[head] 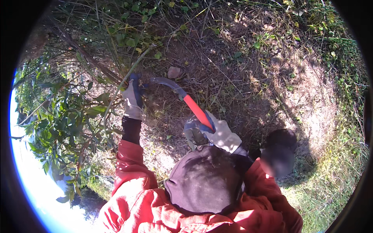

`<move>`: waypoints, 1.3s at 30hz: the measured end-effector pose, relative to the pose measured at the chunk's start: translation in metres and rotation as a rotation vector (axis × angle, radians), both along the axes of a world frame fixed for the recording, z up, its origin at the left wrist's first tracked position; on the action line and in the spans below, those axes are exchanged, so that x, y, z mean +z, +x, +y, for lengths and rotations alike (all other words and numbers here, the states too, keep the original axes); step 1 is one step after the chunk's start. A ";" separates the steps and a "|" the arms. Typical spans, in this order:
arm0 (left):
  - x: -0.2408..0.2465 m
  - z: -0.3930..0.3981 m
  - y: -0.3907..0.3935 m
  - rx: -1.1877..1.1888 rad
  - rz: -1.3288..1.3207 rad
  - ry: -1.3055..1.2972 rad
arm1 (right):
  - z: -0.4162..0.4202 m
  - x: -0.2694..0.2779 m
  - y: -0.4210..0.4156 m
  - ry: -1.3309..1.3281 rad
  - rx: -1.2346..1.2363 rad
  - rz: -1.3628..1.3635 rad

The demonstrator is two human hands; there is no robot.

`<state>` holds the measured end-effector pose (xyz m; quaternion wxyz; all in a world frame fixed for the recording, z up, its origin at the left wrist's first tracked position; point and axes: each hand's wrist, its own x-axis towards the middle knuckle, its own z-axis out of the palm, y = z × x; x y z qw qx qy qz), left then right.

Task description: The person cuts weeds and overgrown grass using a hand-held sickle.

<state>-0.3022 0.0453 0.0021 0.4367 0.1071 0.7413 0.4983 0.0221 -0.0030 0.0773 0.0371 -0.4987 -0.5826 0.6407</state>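
Observation:
My left hand (132,94), in a white glove with blue on the palm side, is closed around several leafy stems (112,74) at the left. A green stalk (129,72) crosses close by the fingers. My right hand (223,134), gloved alike, grips the red handle (198,110) of a sickle. The curved metal blade (167,83) reaches left, its tip close to my left hand. Whether the tip touches the stems cannot be made out. Under my right hand a shoe (193,132) shows in part.
Dry grass and bare soil (247,96) cover the ground, with a stone (174,72) just beyond the blade. Leafy branches (67,122) spread at left. Dark cloth (207,177) bulges between my red sleeves. A blurred, partly visible person (278,154) appears beside my right arm.

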 end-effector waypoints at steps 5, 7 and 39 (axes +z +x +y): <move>0.039 0.006 -0.004 -0.089 -0.014 0.031 | -0.046 0.032 0.063 -0.193 -0.296 -0.095; 0.029 0.023 -0.006 -0.090 0.028 0.091 | -0.037 0.028 0.063 -0.235 -0.444 0.008; -0.046 0.121 0.020 -0.270 0.284 0.233 | 0.003 -0.056 -0.047 0.453 -0.243 -0.087</move>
